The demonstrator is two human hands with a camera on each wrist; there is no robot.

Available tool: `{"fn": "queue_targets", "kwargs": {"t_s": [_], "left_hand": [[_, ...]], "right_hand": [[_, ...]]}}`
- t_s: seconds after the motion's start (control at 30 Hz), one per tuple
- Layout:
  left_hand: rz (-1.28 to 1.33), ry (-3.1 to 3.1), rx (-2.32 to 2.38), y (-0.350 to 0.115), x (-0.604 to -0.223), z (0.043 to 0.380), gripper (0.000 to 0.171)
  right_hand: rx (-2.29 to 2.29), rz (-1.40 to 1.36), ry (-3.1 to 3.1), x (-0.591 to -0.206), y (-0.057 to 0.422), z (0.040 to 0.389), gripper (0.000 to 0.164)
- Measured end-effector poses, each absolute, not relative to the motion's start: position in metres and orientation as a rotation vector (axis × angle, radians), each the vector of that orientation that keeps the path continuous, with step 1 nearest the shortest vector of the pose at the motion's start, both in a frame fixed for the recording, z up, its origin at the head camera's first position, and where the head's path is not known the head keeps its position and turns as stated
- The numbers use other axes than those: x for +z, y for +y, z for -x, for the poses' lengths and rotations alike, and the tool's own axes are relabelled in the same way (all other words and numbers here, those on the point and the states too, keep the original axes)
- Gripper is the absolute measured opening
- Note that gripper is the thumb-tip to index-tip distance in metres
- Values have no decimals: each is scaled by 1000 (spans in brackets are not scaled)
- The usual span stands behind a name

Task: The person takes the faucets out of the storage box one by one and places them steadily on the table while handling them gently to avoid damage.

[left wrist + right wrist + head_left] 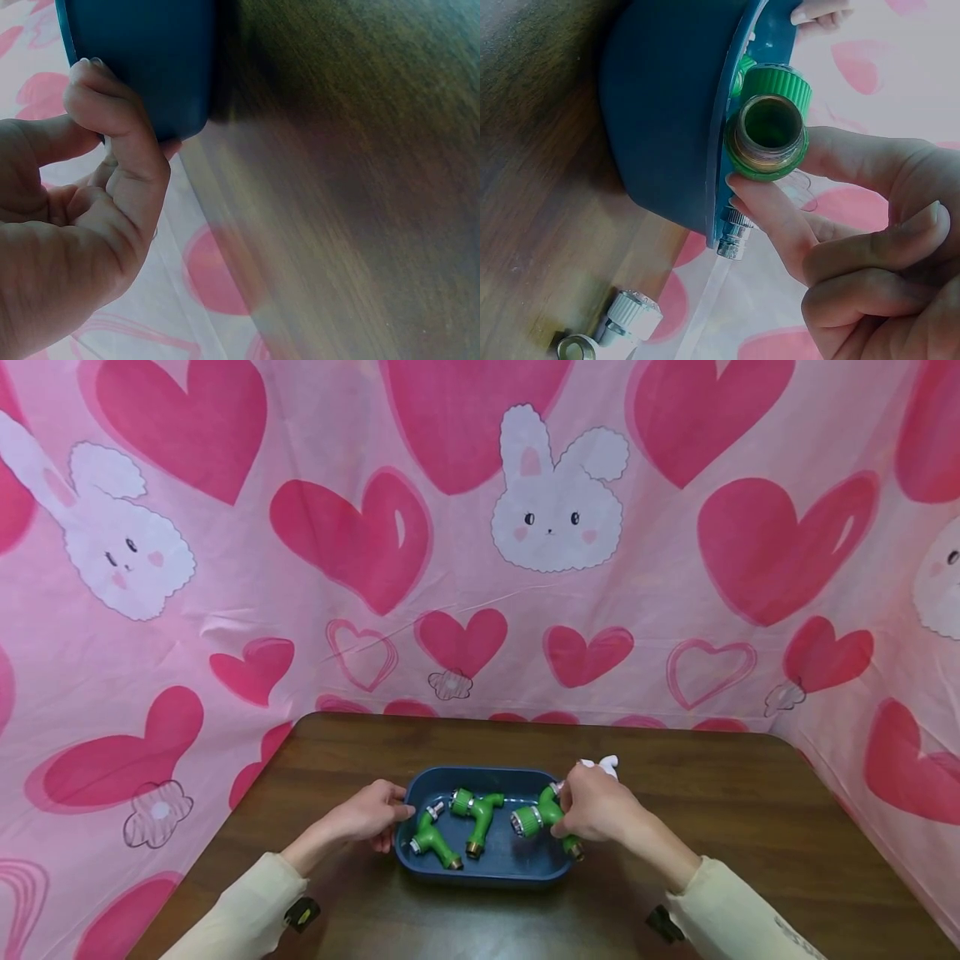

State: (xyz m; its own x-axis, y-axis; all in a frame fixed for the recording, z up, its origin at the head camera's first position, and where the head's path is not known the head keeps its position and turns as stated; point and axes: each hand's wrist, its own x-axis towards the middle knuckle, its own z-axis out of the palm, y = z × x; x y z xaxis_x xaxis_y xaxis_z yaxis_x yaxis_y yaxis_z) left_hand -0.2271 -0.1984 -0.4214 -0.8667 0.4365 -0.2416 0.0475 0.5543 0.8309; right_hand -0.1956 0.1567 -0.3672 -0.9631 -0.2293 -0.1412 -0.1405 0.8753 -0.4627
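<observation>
Holding grn tap (550,811) in R grip (600,803), sleeve print (798,937) illegible.

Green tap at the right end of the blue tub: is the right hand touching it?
Touching. The right wrist view shows the right hand pinching the green tap near its open end, with no gap between them.

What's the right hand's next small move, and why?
Probably ease the green tap inward and down: the right hand pinches it at the right end of the blue bin, two other green taps lie inside, and the left hand grips the opposite end.
</observation>
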Motion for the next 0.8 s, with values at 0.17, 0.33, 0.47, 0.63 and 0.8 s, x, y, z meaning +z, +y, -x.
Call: {"fn": "queue_targets", "kwargs": {"t_s": [0.17,0.33,0.47,0.63,0.8], "left_hand": [[-377,2368,1246,-198,-421,227,31],[-379,2368,1244,-198,-421,227,32],[-390,2372,1241,-198,-421,227,31],[-398,2381,1238,-198,-420,227,31],[-384,2379,1243,-198,-420,226,33]], "right_hand": [[-671,273,2875,-367,160,195,31],[-680,258,2868,-366,163,194,30],[-679,243,2863,-365,166,194,28],[-669,253,2879,-365,169,192,31],[-689,263,2882,-364,172,191,30]]}}
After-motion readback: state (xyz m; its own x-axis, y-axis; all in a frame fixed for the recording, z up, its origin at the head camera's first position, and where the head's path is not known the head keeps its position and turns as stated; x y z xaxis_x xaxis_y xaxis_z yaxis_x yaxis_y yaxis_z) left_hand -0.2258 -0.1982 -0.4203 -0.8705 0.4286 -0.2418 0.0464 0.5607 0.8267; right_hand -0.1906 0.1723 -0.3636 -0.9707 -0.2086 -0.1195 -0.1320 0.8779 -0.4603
